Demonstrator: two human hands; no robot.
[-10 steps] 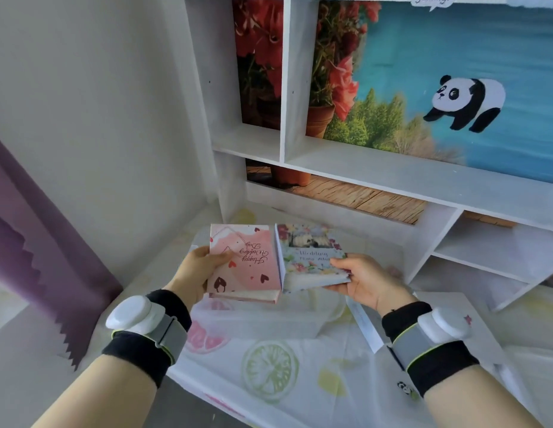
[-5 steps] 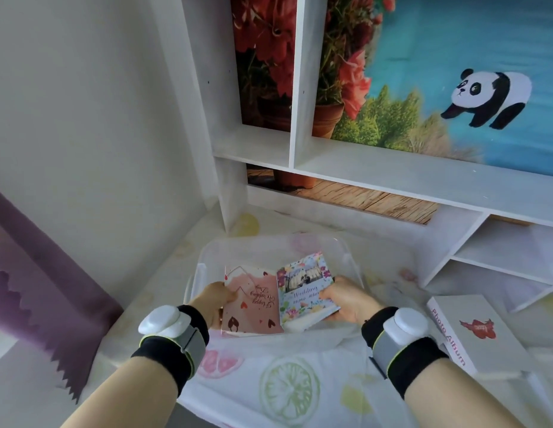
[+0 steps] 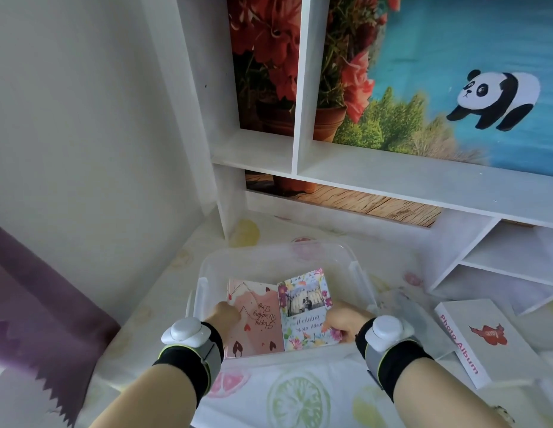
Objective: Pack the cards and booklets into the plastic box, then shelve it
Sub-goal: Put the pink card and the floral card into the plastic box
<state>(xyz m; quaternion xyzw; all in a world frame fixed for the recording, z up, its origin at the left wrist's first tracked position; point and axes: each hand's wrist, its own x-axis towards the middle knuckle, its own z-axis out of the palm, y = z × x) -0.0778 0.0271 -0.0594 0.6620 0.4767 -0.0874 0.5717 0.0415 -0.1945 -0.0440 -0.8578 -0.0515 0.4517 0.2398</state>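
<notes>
A clear plastic box [image 3: 207, 267] stands on the table in front of me. Inside it lie two booklets side by side: a pink one with hearts [image 3: 259, 319] on the left and a floral wedding photo album [image 3: 306, 301] on the right. My left hand [image 3: 226, 313] reaches into the box and grips the pink booklet's left edge. On the other side, my right hand [image 3: 343, 322] holds the floral album's lower right corner. Both wrists wear black bands with white sensors.
A white photo album [image 3: 482, 341] with a red mark lies on the table to the right, beside a clear lid [image 3: 408, 307]. A white shelf unit [image 3: 392, 180] rises behind the box, with low cubbies at right. A purple curtain [image 3: 37, 319] hangs at left.
Both hands have lowered the two booklets from above the box down into it, flat near its bottom. The camera tilted down, bringing the white album into view.
</notes>
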